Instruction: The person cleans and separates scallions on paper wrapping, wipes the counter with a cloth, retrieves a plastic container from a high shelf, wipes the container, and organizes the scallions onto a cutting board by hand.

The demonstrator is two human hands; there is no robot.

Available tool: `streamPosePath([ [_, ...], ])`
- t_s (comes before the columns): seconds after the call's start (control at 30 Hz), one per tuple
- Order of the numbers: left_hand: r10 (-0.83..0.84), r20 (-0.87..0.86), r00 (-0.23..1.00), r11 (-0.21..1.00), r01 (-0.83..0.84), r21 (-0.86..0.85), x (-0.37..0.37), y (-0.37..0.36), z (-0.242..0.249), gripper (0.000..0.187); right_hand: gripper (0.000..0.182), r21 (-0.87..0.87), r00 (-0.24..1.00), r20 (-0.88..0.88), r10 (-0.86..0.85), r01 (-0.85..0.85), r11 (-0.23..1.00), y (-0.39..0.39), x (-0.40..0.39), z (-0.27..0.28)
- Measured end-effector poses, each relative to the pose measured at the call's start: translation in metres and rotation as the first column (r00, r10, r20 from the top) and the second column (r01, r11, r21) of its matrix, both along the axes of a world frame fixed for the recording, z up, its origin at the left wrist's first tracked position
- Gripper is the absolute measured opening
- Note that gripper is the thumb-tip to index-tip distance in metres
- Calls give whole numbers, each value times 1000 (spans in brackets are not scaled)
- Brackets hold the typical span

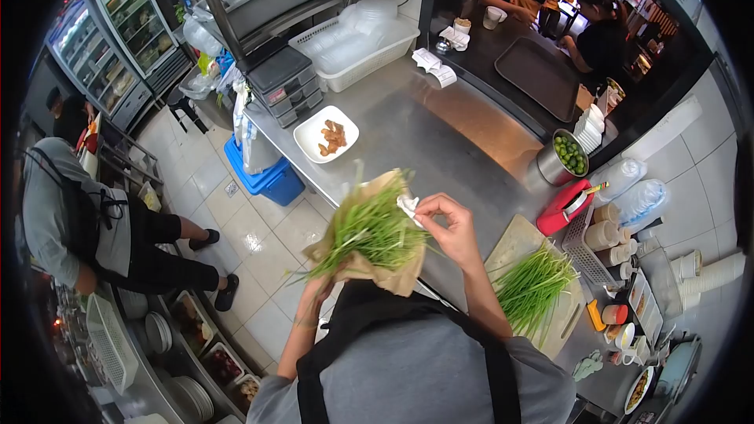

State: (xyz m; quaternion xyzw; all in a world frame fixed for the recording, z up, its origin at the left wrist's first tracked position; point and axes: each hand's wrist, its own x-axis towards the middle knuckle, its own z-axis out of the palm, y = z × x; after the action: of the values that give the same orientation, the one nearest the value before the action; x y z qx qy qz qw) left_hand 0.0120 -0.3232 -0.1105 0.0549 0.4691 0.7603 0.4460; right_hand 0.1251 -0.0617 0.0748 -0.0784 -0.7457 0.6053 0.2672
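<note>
Head view: the left hand grips the bottom of a bundle of chives from below, fingers closed around the stems and the brown paper wrapped about them, so the bunch stands tilted up and away from the body, tips fanning toward 11 o'clock. Held that way, the greens stay together and clear of the counter. The right hand sits at 3 o'clock of the bundle, thumb and fingers pinched shut on a small white scrap at the bundle's upper edge; whether that scrap is a tie or tissue is unclear.

At 4 o'clock from the hands, a second pile of chives lies flat on a cutting board, stems roughly parallel, within easy reach of the right arm. Beyond it, at 2 o'clock, a steel pot of limes stands beside a red container along the counter's far edge. At 11 o'clock a white plate with fried pieces rests near the counter's corner, well apart from the greens. At 9 o'clock, another person in an apron bends over a lower station.
</note>
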Motion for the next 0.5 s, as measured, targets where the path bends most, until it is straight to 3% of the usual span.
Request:
streamPosePath([
  [0.07,-23,46,999,999,24,-21,4,31,6,34,5,227,985,136,-102,69,972,7,5,0],
  [0.17,-155,52,987,987,153,39,2,62,-13,31,6,421,976,194,-101,10,907,16,4,-24],
  [0.33,-244,12,970,970,244,-14,-5,90,9,32,11,725,948,311,-64,-193,661,23,-4,-42],
  [0.5,-240,109,965,970,243,-17,-11,100,25,35,13,746,957,284,-51,-188,638,29,-2,-12],
])
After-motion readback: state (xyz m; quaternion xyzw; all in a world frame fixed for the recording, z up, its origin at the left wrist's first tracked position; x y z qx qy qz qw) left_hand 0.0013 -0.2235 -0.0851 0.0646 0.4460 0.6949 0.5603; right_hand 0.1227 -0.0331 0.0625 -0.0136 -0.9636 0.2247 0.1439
